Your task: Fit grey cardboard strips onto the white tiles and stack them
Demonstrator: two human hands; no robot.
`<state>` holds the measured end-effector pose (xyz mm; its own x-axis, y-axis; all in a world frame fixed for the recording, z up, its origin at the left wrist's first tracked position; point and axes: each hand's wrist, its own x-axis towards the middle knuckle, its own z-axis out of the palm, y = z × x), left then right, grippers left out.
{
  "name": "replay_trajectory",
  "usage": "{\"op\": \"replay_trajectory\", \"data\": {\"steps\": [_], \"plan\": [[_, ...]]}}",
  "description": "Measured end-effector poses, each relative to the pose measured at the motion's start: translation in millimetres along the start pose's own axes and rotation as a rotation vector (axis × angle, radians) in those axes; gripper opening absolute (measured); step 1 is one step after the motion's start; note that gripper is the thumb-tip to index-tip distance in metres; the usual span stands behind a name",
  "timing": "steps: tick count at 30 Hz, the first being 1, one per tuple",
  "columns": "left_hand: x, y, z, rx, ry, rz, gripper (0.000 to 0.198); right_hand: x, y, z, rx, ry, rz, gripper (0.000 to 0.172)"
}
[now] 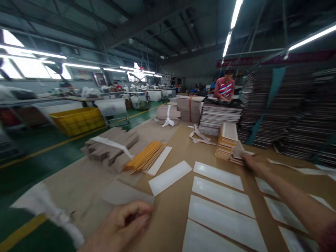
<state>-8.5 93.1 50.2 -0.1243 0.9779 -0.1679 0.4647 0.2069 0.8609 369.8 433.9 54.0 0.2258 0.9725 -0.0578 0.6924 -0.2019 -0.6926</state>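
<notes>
My left hand (123, 224) is low at the front edge, fingers curled and pinching the corner of a flat brown card sheet (123, 194) that lies on the brown table (181, 147). My right hand (249, 161) reaches far forward on the right and grips a pale card piece (240, 150) beside a short stack of yellow-edged cards (227, 140). Several white rectangular cards (219, 175) lie flat in rows between my arms.
A fan of yellow-edged cards (145, 157) and brown cardboard pieces (112, 145) lie at the left. Tall stacks of sheets (288, 105) rise at the back right. A person in a striped top (224, 89) stands behind them. A yellow crate (77, 120) sits on the green floor.
</notes>
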Motion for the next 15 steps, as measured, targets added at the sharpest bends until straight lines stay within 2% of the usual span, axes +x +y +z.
{"op": "replay_trajectory", "data": {"steps": [2, 3, 6, 8, 11, 15], "plan": [[-6, 10, -11.2, 0.144, 0.111, 0.016, 0.036, -7, -1, -12, -0.138, 0.008, -0.054, 0.035], [-9, 11, -17.2, 0.196, 0.16, 0.017, 0.035, -13, -2, -16, -0.178, 0.005, -0.101, 0.043], [-16, 6, -33.3, 0.281, 0.279, -0.012, 0.033, -37, -10, -15, -0.225, -0.024, -0.28, 0.05], [-17, -1, -41.1, 0.317, 0.359, -0.03, 0.031, -59, -19, -3, -0.203, -0.109, -0.435, 0.043], [-13, -11, -46.7, 0.385, 0.46, -0.007, 0.028, -92, -40, 26, -0.152, -0.272, -0.683, 0.04], [-7, -20, -45.8, 0.445, 0.464, 0.052, 0.017, -128, -78, 64, -0.118, -0.467, -0.95, 0.041]]}}
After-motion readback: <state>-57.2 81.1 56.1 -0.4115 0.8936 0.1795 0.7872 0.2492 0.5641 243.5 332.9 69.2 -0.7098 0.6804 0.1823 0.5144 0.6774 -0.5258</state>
